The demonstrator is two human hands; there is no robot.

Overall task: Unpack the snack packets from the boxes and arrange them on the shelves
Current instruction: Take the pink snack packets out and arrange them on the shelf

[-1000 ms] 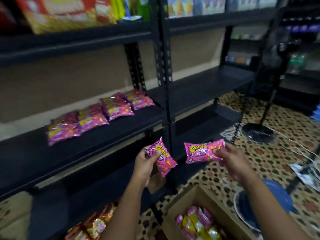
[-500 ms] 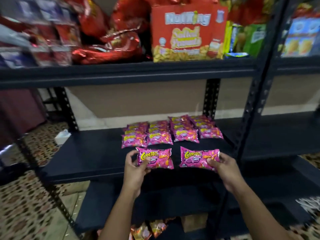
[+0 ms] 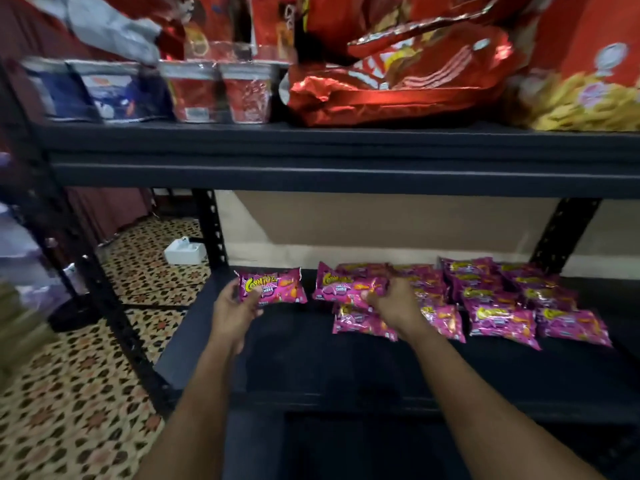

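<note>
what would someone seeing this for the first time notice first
The bright pink snack packets stand out most, laid in overlapping rows on the right part of the dark middle shelf. In front of them the left hand holds one more pink packet over the bare left end, while the right hand sets another packet onto the pile. Above, big red foil bags crowd the upper shelf.

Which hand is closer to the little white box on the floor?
Left. The left hand holds a pink packet just right of the white box; the right hand is farther right, among the packets.
</note>
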